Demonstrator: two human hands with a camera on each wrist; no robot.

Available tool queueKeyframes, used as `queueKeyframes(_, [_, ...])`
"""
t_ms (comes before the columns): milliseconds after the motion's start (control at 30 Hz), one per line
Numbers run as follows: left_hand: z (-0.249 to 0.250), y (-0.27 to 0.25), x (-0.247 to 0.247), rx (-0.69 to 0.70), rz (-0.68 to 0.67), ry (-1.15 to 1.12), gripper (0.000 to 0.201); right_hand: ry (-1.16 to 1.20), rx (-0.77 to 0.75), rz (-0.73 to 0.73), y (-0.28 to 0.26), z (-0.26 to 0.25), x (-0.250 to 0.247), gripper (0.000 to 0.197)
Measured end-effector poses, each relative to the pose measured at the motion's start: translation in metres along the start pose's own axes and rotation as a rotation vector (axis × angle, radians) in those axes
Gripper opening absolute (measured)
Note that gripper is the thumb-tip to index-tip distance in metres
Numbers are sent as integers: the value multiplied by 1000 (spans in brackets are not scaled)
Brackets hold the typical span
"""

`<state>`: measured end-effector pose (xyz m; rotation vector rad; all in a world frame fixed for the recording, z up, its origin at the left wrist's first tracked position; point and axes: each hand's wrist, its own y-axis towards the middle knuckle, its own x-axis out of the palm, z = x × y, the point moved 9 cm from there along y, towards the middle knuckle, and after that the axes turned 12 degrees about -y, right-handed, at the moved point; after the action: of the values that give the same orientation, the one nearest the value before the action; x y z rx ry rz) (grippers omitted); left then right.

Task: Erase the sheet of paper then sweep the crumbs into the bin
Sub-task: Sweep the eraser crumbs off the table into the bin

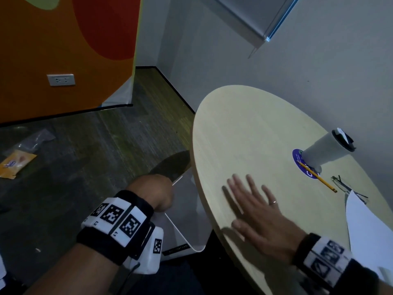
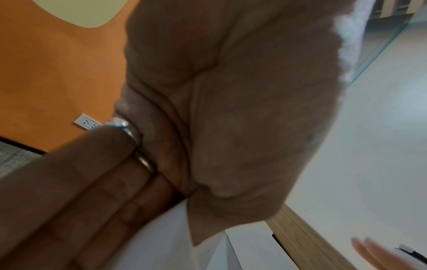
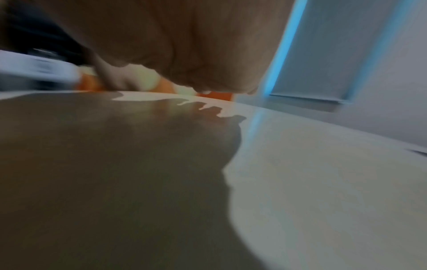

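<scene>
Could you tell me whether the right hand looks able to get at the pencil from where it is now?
Probably yes: the right hand lies flat on the table, and only bare tabletop separates it from the pencil.

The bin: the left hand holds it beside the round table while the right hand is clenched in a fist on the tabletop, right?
Not quite. The right hand lies open, fingers spread flat on the table, as the head view shows. The left hand does hold the bin beside it.

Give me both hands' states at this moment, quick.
Left hand: fingers curled round the rim of the white bin, held against the table edge.
Right hand: open, fingers straight and spread on the tabletop, holding nothing.
</scene>
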<state>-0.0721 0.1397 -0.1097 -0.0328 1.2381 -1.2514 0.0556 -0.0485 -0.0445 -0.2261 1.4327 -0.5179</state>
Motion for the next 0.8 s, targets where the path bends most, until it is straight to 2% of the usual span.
queueKeyframes(67, [1,0,1,-8,-2,19,31,67,307,-3,-4,77,8,106])
queueKeyframes(133, [2,0,2,-12,-10,45,32,150,564,-111,-19,138,29,129])
queueKeyframes(200, [2,1,1,-17,-10,48,31,212,695,-206,-36,172,47,143])
queueKeyframes(267, [3,0,0,-21,3,30,29,216,723,-242,-43,175,51,145])
queueKeyframes(367, [8,-1,-1,-18,14,48,28,160,550,-184,-28,117,38,135])
queueKeyframes(433, [12,-2,0,-19,0,46,26,74,284,-137,-20,45,30,121])
queueKeyframes(533, [15,-3,2,-15,-19,45,22,-7,-128,-147,-28,-56,18,105])
queueKeyframes(567, [15,-3,2,-10,-10,50,21,11,-190,-129,-30,-68,14,101])
queueKeyframes(600, [16,-5,1,-8,-2,53,21,34,-190,-113,-29,-66,12,98])
queueKeyframes(667, [17,-8,0,-6,-15,69,22,75,-38,-87,-19,-28,11,104])
queueKeyframes(733, [19,-10,3,8,-43,102,27,109,231,-72,-6,42,20,117])
queueKeyframes(800, [19,-10,4,17,-16,105,29,204,515,-98,-6,117,24,114])
